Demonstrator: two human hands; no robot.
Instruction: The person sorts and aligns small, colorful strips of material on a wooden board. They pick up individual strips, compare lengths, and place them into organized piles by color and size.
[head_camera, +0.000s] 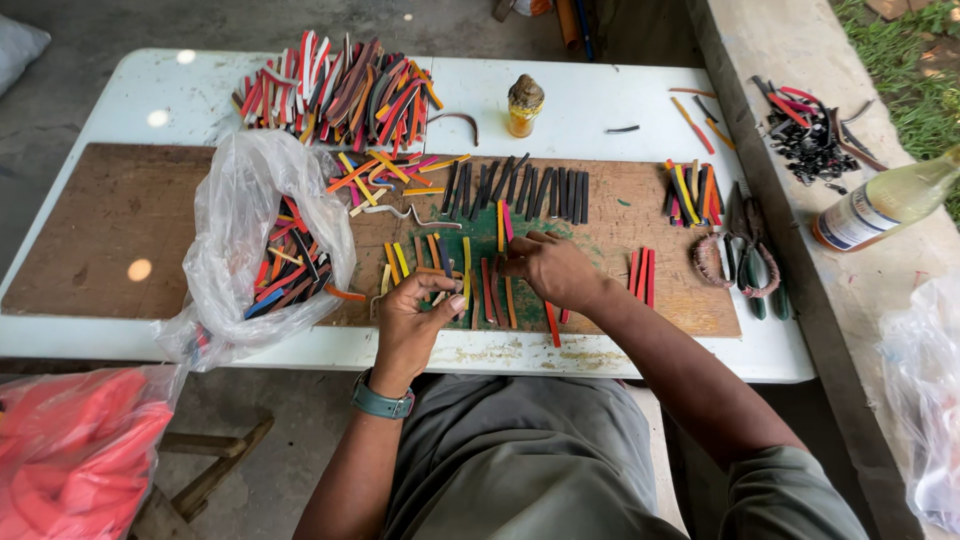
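Short coloured rubber strips (470, 275) in orange, yellow, red and black lie side by side on a brown wooden board (110, 225). My left hand (412, 318), with a teal watch on the wrist, rests on the strips near the board's front edge, fingers curled around a few. My right hand (548, 268) pinches an orange strip among the row, fingers closed on it. A row of black strips (520, 188) lies just beyond both hands.
A clear plastic bag (250, 250) holding mixed strips sits left of my hands. A big pile of strips (335, 92) and a small yellow bottle (524, 105) stand at the back of the white table (600, 95). Pliers (745, 255) lie right; a bottle (880, 205) lies on the ledge.
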